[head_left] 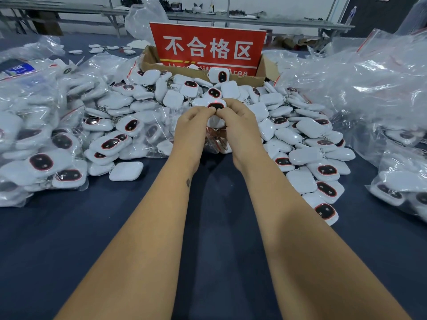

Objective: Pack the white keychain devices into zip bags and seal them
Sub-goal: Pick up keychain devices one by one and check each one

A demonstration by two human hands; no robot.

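Leftmost, crinkled clear plastic bags (34, 125) bulge with smooth white rounded-square keychain devices, many showing a glossy black oval face ringed in red. Just right of them a loose heap of the same devices (120, 125) spills across the dark blue cloth surface (69, 239), with one plain white device (126, 171) lying at the heap's near edge.

At centre both forearms reach forward side by side. The left hand (193, 125) and the right hand (239, 122) meet fingertip to fingertip, each pinching one white keychain device (216, 106) held up with its black face toward the camera; a clear zip bag (216, 139) with a red seal line and a metal ring hangs beneath them. Whether the device is already partly in that bag cannot be told.

Behind stands a flat red sign (208, 48) with white characters, set in a brown cardboard box (150, 61) that holds more devices.

Further right another pile of devices (309, 158) slopes down to the cloth, then glossy heaped bags (369, 88) reach the right edge. Open cloth lies between and beside the forearms, toward the near edge.
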